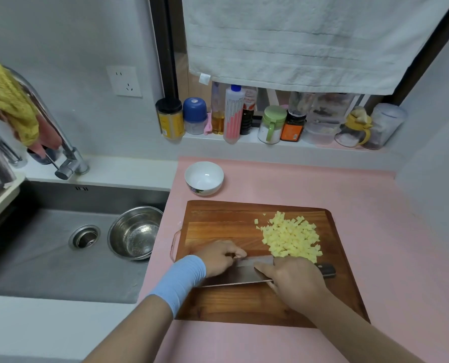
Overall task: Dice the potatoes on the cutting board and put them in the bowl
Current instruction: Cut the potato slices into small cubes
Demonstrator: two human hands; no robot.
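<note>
One cleaver (240,274) | right hand (295,282) grips it | left hand (218,256) curled, hold unclear | bowl (205,189) behind board (218,226)

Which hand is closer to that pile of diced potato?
Right. The right hand grips the cleaver at the near edge of the diced potato pile, almost touching it; the left hand is at the blade's other end, farther left.

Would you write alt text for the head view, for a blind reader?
The right hand grips a cleaver on a wooden cutting board, left hand at its blade, beside a pile of diced potato. An empty white bowl sits behind.
</note>
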